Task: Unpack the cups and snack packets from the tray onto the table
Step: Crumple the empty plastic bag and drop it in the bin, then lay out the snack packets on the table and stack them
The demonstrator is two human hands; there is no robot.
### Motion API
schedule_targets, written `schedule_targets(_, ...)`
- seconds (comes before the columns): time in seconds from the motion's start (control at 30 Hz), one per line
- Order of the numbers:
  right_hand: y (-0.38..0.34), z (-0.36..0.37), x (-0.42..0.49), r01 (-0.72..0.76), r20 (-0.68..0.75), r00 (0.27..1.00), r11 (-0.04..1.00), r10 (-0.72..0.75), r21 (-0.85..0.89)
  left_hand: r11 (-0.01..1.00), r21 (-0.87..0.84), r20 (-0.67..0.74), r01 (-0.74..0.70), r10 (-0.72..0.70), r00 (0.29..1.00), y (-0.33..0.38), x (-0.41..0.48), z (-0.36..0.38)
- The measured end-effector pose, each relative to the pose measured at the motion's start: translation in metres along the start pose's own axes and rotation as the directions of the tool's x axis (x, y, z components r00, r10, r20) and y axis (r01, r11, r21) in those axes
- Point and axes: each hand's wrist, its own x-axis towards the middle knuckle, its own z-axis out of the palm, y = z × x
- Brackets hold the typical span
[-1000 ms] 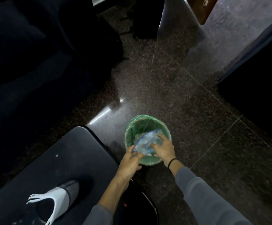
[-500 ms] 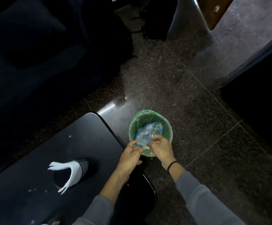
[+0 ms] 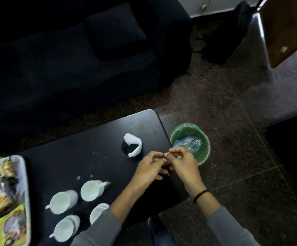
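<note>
Now the left hand (image 3: 149, 166) and right hand (image 3: 181, 162), fingertips pinched together and seemingly empty, should reach the tray (image 3: 26, 174) for snack packets (image 3: 4, 197)

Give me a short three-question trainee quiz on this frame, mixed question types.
1. How many white cups stand on the black table?
2. True or false: the snack packets already lie on the table, off the tray.
3. Multiple choice: the clear blue-edged plastic bag is (A) on the tray, (B) in the green-lined bin, (C) in the left hand.

Key:
1. Four.
2. False: they are still on the tray at the left edge.
3. B. The left hand and right hand meet just in front of the bin; whether they pinch anything is too small to tell.
</note>
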Motion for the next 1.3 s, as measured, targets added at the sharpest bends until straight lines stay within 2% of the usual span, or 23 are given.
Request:
schedule_targets(0.17, -0.017, 0.064, -0.046, 0.114, 0.092, 0.991, 0.983, -0.102, -0.144, 0.994, -0.106, -0.103, -0.036, 0.025, 0.994, -0.026, -0.053, -0.075)
schedule_targets(0.33, -0.034, 0.140, -0.096, 0.176, 0.254, 0.960, 0.959, -0.117, -0.224, 0.978, -0.198, -0.210, -0.060, 0.017, 0.978, -0.066, -0.101, -0.153)
schedule_targets(0.53, -0.035, 0.251, -0.147, 0.276, 0.468, 0.877, 0.911, -0.108, -0.308, 0.946, -0.313, -0.375, -0.089, -0.037, 0.926, -0.132, -0.145, -0.251)
schedule_targets(0.73, -0.010, 0.365, -0.183, 0.414, 0.607, 0.787, 0.825, -0.111, -0.385, 0.935, -0.354, -0.497, -0.025, -0.165, 0.852, -0.210, -0.165, -0.336)
schedule_targets(0.83, 0.009, 0.418, -0.192, 0.468, 0.670, 0.739, 0.769, -0.069, -0.436, 0.963, -0.255, -0.603, 0.083, -0.225, 0.765, -0.254, -0.168, -0.375)
schedule_targets(0.9, 0.022, 0.443, -0.194, 0.511, 0.704, 0.710, 0.713, -0.036, -0.479, 0.975, -0.120, -0.677, 0.189, -0.220, 0.703, -0.282, -0.167, -0.396)
schedule_targets(1.0, 0.044, 0.474, -0.196, 0.565, 0.731, 0.682, 0.620, 0.022, -0.545, 0.962, -0.055, -0.745, 0.268, -0.218, 0.631, -0.321, -0.162, -0.421)
schedule_targets(1.07, 0.057, 0.485, -0.198, 0.567, 0.728, 0.684, 0.591, 0.052, -0.574, 0.947, -0.074, -0.723, 0.314, -0.268, 0.637, -0.339, -0.157, -0.433)
schedule_targets(1.2, 0.076, 0.497, -0.202, 0.540, 0.707, 0.706, 0.617, 0.038, -0.572, 0.924, -0.112, -0.640, 0.365, -0.348, 0.685, -0.363, -0.149, -0.451)
schedule_targets(1.3, 0.079, 0.499, -0.204, 0.513, 0.684, 0.730, 0.654, 0.010, -0.557, 0.956, -0.158, -0.576, 0.245, -0.291, 0.764, -0.371, -0.146, -0.456)
